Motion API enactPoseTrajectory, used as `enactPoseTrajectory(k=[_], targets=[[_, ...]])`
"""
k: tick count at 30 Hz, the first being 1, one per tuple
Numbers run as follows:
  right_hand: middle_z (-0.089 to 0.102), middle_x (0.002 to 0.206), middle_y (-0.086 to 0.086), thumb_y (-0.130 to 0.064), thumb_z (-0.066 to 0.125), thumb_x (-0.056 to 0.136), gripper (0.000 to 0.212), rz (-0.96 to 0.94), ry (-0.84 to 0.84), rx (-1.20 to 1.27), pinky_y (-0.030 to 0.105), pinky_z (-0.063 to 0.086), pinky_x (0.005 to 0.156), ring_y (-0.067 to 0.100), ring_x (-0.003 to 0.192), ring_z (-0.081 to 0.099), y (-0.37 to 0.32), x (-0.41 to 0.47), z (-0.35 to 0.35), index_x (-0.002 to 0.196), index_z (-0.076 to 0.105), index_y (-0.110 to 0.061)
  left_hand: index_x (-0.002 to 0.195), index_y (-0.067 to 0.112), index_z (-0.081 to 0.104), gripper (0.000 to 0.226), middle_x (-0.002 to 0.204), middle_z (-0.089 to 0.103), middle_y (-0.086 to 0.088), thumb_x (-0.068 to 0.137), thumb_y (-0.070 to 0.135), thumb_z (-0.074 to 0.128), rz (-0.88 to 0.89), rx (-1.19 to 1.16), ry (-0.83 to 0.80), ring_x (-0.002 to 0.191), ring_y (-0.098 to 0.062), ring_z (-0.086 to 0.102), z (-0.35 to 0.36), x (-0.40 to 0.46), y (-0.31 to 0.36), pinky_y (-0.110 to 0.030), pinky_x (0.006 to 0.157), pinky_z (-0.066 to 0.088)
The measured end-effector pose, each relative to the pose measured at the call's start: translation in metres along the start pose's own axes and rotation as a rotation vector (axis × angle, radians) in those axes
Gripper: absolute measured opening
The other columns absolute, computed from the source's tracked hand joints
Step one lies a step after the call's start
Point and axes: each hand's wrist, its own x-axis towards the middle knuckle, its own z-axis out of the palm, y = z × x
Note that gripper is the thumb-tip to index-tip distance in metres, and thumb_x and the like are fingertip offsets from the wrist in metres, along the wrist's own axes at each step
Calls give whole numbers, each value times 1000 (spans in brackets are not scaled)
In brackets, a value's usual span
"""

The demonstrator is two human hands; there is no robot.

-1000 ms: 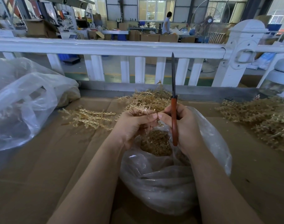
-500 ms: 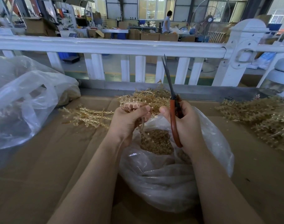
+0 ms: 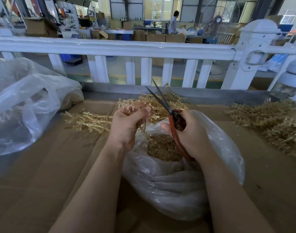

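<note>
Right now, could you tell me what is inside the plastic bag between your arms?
Golden-brown cut bits lie in the plastic bag; its cloudy film and the right hand hide their depth.

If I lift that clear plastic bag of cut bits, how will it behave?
Probably floppy: the clear plastic bag is thin, wrinkled film. Likely to sag, since the cut bits pile loosely inside. Its open mouth might spill them.

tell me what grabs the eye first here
Open scissors with red handles stand in the right hand at centre, blades up toward the white rail. The left hand beside them grips a golden sprig over a clear bag of cut bits. More sprigs lie heaped at far right.
</note>
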Motion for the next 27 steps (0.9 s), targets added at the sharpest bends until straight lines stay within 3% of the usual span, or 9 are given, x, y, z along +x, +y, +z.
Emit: enactPoseTrajectory(k=[4,7,11,14,18,22,27], targets=[[60,88,-21,-86,56,64,47,-49,-36,-104,11,39,63,-9,84,58,3,-2,0,89,48,-47,86,2,67,9,72,70,-5,81,-4,72,44,46,3,68,-15,67,-4,0,1,-23,65,53],[62,90,-21,-87,55,63,50,-67,-42,-136,16,44,65,-6,85,59,4,-2,0,90,49,-45,86,-4,65,7,72,66,-11,82,-3,70,75,72,6,64,-16,64,-4,1,1,-23,58,48],[62,86,-16,-87,52,64,58,-125,11,-221,26,54,66,0,81,61,1,-3,1,90,51,-35,85,-2,67,6,68,68,-6,82,-8,67,111,74,-18,62,-13,64,-1,0,1,-19,56,49],[62,85,-16,-87,51,65,55,-149,45,-249,31,57,67,3,79,61,-1,-5,-1,89,50,-37,86,-3,67,7,69,68,-5,83,-9,66,121,90,-22,62,-12,64,-2,-1,1,-18,54,48],[63,82,-16,-87,51,67,57,-166,80,-295,31,57,67,4,77,62,-2,-5,-1,90,53,-35,85,-2,69,8,71,70,-6,82,-8,68,131,102,-19,65,-14,65,-3,0,2,-21,59,51],[63,77,-17,-91,48,64,70,-134,73,-337,30,57,66,3,72,61,-2,-3,-1,93,61,-28,82,2,73,12,84,73,-13,70,1,74,127,58,-20,83,-25,70,-5,0,2,-30,77,57],[62,74,-18,-95,44,63,72,-148,79,-316,26,55,62,0,69,59,-3,-4,0,91,63,-31,84,1,72,18,84,74,-11,68,6,77,123,31,-41,82,-23,72,-8,2,2,-28,76,57]])
